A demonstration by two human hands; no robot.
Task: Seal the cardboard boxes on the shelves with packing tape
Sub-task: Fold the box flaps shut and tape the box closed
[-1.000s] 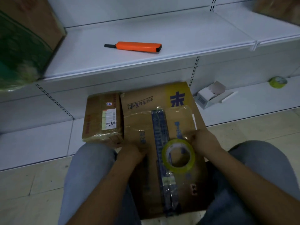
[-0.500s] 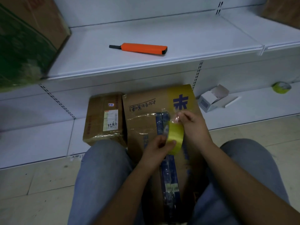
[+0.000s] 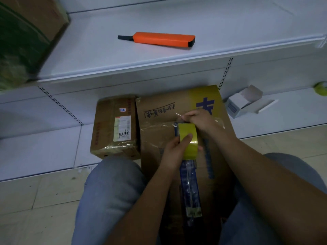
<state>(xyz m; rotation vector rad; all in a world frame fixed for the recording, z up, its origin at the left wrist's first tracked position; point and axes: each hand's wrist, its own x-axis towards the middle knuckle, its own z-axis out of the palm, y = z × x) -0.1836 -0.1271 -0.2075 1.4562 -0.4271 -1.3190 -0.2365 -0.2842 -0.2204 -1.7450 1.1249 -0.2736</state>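
Note:
A large cardboard box [image 3: 159, 121] with blue print and a blue strip down its middle leans between my knees against the lower shelf. My left hand [image 3: 174, 150] grips a yellow tape roll [image 3: 188, 137] held on edge above the box. My right hand [image 3: 199, 119] pinches the clear free end of the tape just beyond the roll, over the box's top face. A smaller taped box [image 3: 115, 126] with a white label stands to the left on the bottom shelf.
An orange utility knife [image 3: 159, 38] lies on the upper white shelf [image 3: 230, 32]. A big green-printed carton [image 3: 26, 38] fills the left. A small open white box [image 3: 242, 101] and a second yellow tape roll [image 3: 321, 87] sit on the lower shelf at right. Tiled floor lies below.
The roll lay flat on the box a second ago. My left hand has since picked it up on edge, and my right hand has pulled the tape end away toward the box's far side.

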